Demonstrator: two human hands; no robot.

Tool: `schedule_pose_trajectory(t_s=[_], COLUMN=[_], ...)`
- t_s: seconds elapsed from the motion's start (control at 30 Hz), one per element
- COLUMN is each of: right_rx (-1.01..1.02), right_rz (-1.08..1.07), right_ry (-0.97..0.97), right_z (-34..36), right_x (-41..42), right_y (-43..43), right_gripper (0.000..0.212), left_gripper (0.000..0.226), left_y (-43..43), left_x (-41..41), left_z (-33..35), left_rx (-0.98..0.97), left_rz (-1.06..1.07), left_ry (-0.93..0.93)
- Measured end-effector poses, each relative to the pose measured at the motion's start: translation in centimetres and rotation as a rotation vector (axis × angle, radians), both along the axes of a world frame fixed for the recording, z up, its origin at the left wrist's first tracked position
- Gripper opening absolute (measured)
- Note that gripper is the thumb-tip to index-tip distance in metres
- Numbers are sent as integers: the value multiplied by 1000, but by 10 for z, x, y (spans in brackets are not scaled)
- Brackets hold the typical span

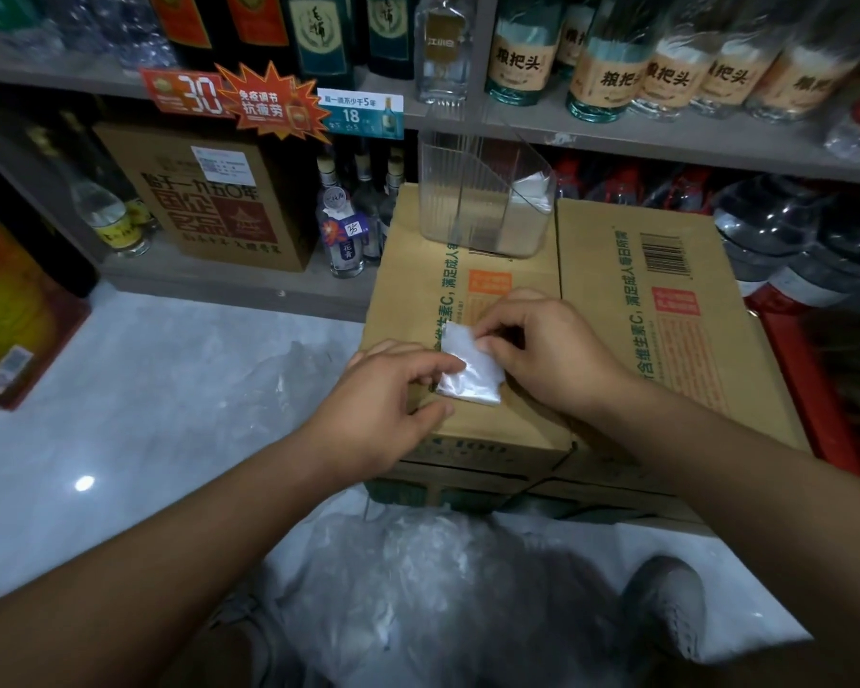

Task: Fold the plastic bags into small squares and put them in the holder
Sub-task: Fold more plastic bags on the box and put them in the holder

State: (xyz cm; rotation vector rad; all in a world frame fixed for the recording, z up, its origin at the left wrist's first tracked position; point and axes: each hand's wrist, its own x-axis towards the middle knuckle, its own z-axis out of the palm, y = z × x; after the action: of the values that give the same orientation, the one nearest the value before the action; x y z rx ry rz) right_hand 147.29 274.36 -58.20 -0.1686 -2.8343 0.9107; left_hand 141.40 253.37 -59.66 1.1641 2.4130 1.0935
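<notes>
Currently the folded plastic bag (472, 374) sits at frame centre, a small whitish square lying on top of the cardboard carton (418, 270), near the carton's front edge.

Our left hand (393, 389) comes in from lower left. Its fingers are curled, with the index tip on the bag's left side and the thumb at the lower-left corner, pinching it.

Our right hand (552, 350) comes in from lower right. It is also curled, with the thumb and fingertips gripping the bag's upper edge. Both hands are on the same bag.

The holder (448, 201) is a clear ribbed plastic bin standing at the back of the carton, upper centre. One white folded piece (534, 191) shows inside, at its right end.

A heap of loose clear bags (418, 578) lies on the floor (145, 389) at bottom centre, in front of the carton. A grey shoe (666, 603) shows at lower right.

In the background, shelves run along the top of the frame with labelled bottles (517, 57), a price tag reading 18 (361, 114), and a brown printed box (209, 201) on the lower shelf at left.
</notes>
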Motion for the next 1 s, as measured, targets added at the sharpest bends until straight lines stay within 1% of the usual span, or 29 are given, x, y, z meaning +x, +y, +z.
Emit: schedule_pose_trajectory(t_s=[0.13,0.2,0.33,0.43,0.5,0.57,0.63,0.67,0.73,0.8,0.9,1.0], right_rx=[26,41,38,10,-34,-41,42,81,93,50,39,-7], right_rz=[95,139,160,135,120,176,245,258,244,205,171,103], right_ry=[-13,-21,-31,-24,-10,-26,-81,-91,-56,-35,-80,-85], right_z=[3,2,0,5,10,15,15,12,9,11,18,17], right_x=[12,20,31,35,41,50,58,59,59,57,55,50], right_y=[-5,-11,-21,-23,-23,-23,-26,-27,-29,-31,-33,-34], right_gripper=[13,13,13,11,14,30,42,43,32,17,15,7], left_gripper=[45,46,42,41,39,41,39,36,31,28,29,24], left_y=[-12,-18,-27,-28,-29,-28,-27,-26,-23,-19,-11,-2], left_x=[8,12,18,19,17,16,15,14,14,14,13,9], left_z=[-3,-5,-9,-9,-8,-6,-6,-7,-8,-9,-7,0], left_rx=[21,-2,-77,-94,-82,-57,-26,-11,13,60,98,24], left_rz=[-65,-76,-86,-77,-81,-91,-94,-94,-86,-44,42,90], left_ry=[44,72,259,325,310,276,256,256,251,193,42,-27])
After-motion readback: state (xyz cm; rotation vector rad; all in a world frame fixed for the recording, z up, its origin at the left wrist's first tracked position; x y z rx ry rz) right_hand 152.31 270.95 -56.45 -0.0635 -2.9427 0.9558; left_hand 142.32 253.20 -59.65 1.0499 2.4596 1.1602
